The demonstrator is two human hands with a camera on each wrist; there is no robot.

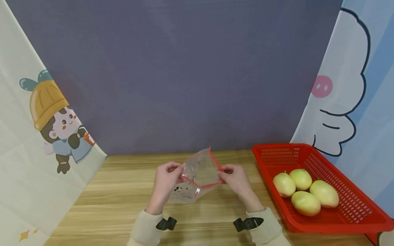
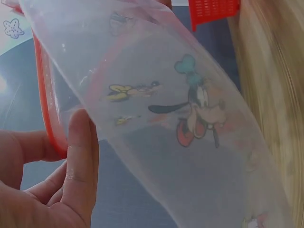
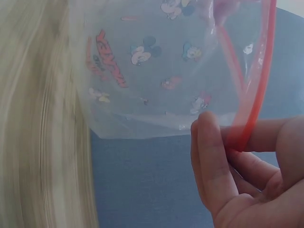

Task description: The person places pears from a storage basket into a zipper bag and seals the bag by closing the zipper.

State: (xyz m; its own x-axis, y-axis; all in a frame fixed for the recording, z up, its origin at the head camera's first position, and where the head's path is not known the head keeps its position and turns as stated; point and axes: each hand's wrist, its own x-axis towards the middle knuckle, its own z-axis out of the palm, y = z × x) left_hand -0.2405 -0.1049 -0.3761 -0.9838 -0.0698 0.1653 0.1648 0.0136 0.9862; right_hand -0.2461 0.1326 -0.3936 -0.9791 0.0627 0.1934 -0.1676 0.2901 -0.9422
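Left hand [image 1: 166, 177] and right hand [image 1: 235, 179] pinch the zip bag [image 1: 198, 174] open.

Bag [image 1: 200, 174]: thin clear plastic film, glossy, creased, printed cartoon figures; red plastic zip strip along the mouth, pinched by left hand [image 1: 164, 182] and right hand [image 1: 235, 179]. Bench [image 1: 123, 198] under hands: pale wood grain, matt. Basket [image 1: 307, 157] right of right hand: red perforated plastic, slight sheen. Backdrop [image 1: 184, 68] beyond hands: matt cloth.
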